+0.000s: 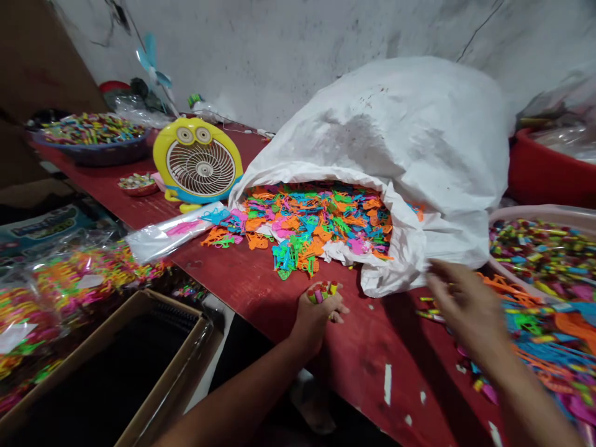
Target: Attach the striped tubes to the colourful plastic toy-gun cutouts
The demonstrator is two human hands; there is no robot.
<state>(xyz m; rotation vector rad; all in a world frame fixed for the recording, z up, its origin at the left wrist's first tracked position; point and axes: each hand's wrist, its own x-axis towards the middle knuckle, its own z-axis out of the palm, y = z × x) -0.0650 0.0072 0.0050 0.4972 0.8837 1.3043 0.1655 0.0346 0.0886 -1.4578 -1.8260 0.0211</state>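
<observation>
My left hand (317, 313) is closed around a bunch of small yellow, green and pink tubes (321, 292) with red ends. It is just above the red table, in front of the open mouth of a large white sack (400, 136). Orange, blue, green and pink flat plastic toys (316, 217) spill from that mouth. At the right, my right hand (465, 304) is smeared by motion beside the sack's edge. Several small tubes (431, 309) show just below its fingers; whether it touches them is unclear. More plastic toys and tubes lie in a pile (549, 341) beyond it.
A yellow fan (202, 162) stands left of the sack, near a clear plastic bag (172, 233). Tubes fill a blue basin (93, 152) at the back left and a pale basin (500, 267) at the right. An open cardboard box (189, 366) sits below the table's edge (218, 292).
</observation>
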